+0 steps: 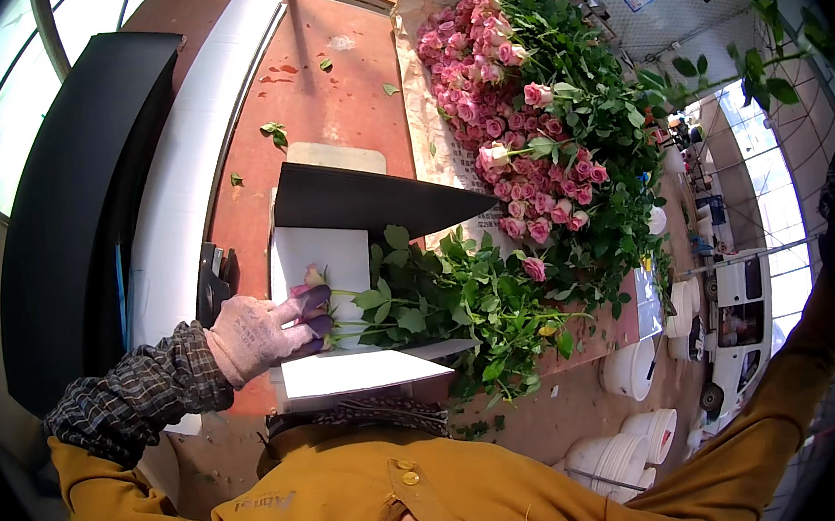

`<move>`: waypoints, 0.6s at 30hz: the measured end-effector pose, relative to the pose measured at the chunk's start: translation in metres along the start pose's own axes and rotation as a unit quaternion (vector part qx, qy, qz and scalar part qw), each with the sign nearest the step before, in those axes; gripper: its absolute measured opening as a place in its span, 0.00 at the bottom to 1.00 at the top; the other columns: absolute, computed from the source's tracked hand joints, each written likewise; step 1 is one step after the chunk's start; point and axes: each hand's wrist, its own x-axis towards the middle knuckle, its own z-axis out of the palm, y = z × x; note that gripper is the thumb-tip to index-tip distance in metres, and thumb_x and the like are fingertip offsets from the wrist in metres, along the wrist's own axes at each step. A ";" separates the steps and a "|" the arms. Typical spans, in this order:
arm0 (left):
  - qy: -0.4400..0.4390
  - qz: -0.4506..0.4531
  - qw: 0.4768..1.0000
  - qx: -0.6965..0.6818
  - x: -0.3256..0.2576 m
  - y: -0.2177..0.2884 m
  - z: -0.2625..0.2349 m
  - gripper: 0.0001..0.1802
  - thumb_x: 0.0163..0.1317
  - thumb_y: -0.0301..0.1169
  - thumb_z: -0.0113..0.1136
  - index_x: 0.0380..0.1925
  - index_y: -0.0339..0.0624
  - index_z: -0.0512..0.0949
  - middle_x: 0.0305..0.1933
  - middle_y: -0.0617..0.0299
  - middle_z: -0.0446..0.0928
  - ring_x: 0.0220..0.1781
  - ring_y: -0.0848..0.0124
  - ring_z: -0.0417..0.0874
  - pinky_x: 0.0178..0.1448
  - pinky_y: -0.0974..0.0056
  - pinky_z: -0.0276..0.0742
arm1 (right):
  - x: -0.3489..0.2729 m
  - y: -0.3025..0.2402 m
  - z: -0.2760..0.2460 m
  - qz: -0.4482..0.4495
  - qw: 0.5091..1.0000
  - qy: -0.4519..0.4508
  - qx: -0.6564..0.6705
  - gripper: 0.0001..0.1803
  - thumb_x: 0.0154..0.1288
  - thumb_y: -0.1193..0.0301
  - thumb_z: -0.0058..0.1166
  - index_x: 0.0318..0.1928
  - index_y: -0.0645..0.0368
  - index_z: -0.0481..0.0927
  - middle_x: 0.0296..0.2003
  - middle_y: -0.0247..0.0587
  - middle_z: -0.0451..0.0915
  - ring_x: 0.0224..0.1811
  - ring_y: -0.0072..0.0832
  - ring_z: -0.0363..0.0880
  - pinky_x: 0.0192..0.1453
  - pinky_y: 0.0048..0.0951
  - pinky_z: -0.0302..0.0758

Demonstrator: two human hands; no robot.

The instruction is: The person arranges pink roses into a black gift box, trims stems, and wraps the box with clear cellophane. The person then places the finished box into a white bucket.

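Note:
My left hand [262, 334], in a pale glove with dark purple fingertips, is closed around pink rose heads [313, 277] at the left end of a small bunch. The leafy stems [420, 290] of this bunch point right, past the table edge. Under and around them is a white and black sheet: a black flap [371, 197] stands up behind, and a white flap [358, 372] lies at the front. My right arm [799, 354] stretches up along the right rim, its hand out of sight. Near that rim, a leafy stem [770, 58] reaches into view.
A large heap of pink roses [491, 83] lies on brown paper [416, 90] at the back right. Long black [79, 193] and white [194, 131] sheets lie at the left of the red table [341, 97]. White buckets [634, 370] stand on the floor at right, near a white van [746, 329].

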 end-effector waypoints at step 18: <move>0.005 -0.001 0.999 -0.036 -0.002 -0.002 0.005 0.14 0.56 0.35 0.54 0.44 0.58 0.79 0.59 0.62 0.73 0.29 0.65 0.84 0.22 0.62 0.79 | -0.134 0.012 0.352 -0.085 0.953 -0.260 0.129 0.24 0.47 0.80 0.59 0.49 0.53 0.79 0.31 0.43 0.79 0.30 0.38 0.80 0.35 0.33 0.76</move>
